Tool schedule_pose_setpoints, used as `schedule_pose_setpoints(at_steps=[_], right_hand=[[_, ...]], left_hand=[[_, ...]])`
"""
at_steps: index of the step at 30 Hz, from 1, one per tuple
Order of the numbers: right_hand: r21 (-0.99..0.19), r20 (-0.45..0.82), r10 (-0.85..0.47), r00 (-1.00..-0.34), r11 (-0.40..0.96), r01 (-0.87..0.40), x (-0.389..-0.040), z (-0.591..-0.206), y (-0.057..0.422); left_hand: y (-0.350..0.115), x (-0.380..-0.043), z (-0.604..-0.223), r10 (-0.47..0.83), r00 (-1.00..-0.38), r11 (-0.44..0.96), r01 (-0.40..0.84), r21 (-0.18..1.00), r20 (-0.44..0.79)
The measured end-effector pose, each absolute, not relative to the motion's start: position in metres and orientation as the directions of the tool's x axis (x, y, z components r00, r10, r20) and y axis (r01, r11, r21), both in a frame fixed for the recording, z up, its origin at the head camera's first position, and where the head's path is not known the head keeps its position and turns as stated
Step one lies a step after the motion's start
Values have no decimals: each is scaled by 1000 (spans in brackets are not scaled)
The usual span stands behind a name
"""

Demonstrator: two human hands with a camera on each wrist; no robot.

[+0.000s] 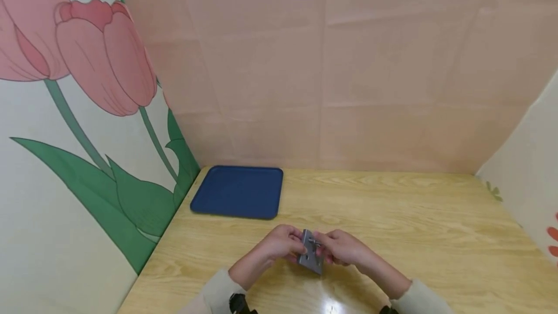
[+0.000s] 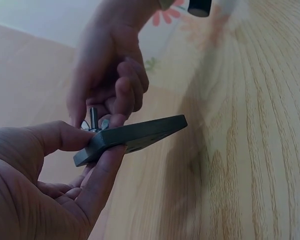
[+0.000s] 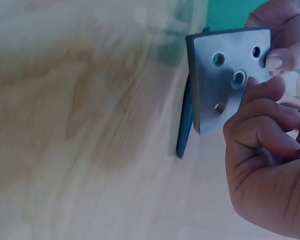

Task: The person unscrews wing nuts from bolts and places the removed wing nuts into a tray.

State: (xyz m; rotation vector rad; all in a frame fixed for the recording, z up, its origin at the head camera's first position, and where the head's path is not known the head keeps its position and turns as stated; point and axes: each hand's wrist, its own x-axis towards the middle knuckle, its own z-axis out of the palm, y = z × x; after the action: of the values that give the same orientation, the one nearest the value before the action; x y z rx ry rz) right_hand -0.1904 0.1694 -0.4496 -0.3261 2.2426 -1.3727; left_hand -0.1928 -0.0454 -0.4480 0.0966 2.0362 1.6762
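A grey metal plate (image 1: 308, 259) with several holes is held up over the table in front of me. My left hand (image 1: 282, 243) pinches its edge between thumb and fingers, as the left wrist view also shows. A threaded bolt (image 2: 94, 118) with a wing nut (image 2: 105, 123) stands out from one face of the plate. The thumb and curled fingers of my right hand (image 1: 344, 247) pinch at the wing nut. In the right wrist view the plate's holed face (image 3: 205, 75) shows, and the right fingers partly hide it.
A blue tray (image 1: 240, 192) lies flat at the back left of the wood-grain table (image 1: 392, 217). A pinkish cloth wall (image 1: 322, 71) stands behind. The left side panel (image 1: 100, 168) bears printed tulips, and a pale panel (image 1: 532, 159) stands on the right.
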Motion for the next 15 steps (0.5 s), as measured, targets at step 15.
schedule_pose_setpoints(at_steps=[15], right_hand=[[119, 381, -720, -580, 660, -742, -188, -439, 170]], left_hand=[[-48, -195, -443, 371, -866, 229, -264, 937, -335]])
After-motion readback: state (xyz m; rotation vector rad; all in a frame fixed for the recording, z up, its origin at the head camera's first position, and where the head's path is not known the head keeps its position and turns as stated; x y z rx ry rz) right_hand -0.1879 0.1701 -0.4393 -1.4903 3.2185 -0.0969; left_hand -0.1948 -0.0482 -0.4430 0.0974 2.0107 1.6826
